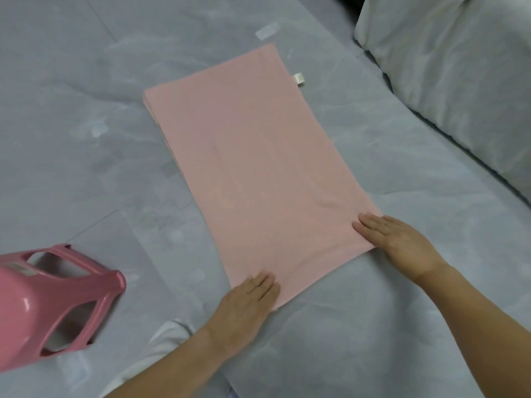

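A pink cloth [247,156] lies folded into a long flat rectangle on a grey sheet, running from near me up and to the left. A small white tag [298,79] sticks out of its far right edge. My left hand [247,300] lies flat with straight fingers on the cloth's near left corner. My right hand [393,242] lies flat, fingers together, on the near right corner. Both hands press the near edge down.
A pink plastic stool [48,300] lies tipped over at the lower left on the pale floor. A grey-white pillow [448,81] fills the upper right. The grey sheet [359,326] spreads under and around the cloth.
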{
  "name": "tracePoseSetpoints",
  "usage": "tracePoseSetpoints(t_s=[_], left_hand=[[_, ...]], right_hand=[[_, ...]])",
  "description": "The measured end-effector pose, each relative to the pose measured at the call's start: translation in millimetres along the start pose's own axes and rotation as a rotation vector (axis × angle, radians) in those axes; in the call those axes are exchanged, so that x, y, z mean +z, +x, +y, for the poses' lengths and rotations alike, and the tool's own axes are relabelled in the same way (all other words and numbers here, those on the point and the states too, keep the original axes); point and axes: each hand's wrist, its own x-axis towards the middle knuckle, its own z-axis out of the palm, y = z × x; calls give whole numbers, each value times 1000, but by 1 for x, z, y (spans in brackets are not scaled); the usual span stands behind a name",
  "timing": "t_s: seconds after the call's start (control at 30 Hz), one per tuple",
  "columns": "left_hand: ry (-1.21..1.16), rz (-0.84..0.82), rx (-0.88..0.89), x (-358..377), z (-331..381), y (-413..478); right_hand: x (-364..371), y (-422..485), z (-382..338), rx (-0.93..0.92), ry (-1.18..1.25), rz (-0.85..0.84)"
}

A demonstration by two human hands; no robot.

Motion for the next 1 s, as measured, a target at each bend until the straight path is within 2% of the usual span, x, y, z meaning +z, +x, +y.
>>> tracePoseSetpoints(t_s=[0.17,0.2,0.3,0.33,0.37,0.43,0.5,0.57,0.63,0.73,0.87,1.0], left_hand=[[-124,-83,54,-5,24,-35],[-161,-157,59,-7,29,-44],[-263,-252,-6,-8,43,-67],[-362,-300,-67,-14,46,-72],[-479,-240,-138,-23,49,-72],[-542,-106,-252,-30,42,-68],[-637,-87,-318,-49,22,-53],[-818,-90,-479,-74,-5,-31],[-938,-2,-596,-98,-36,-6],[-1004,139,-715,-136,-85,33],[-1027,220,-736,-169,-155,83],[-1041,221,-765,-177,-211,120]], right_hand=[[0,-57,-27,-33,53,-98],[2,-71,-34,-35,84,-130],[10,-109,-52,-63,126,-131],[11,-115,-55,-62,145,-118],[9,-116,-55,-49,178,-103],[-2,-104,-49,-17,265,-67],[-21,-79,-40,45,322,-50],[-44,-51,-35,234,464,-1],[-65,-18,-33,484,734,79],[-79,41,-27,705,1011,258],[-89,119,-23,752,1202,394],[-89,188,-15,788,1131,499]])
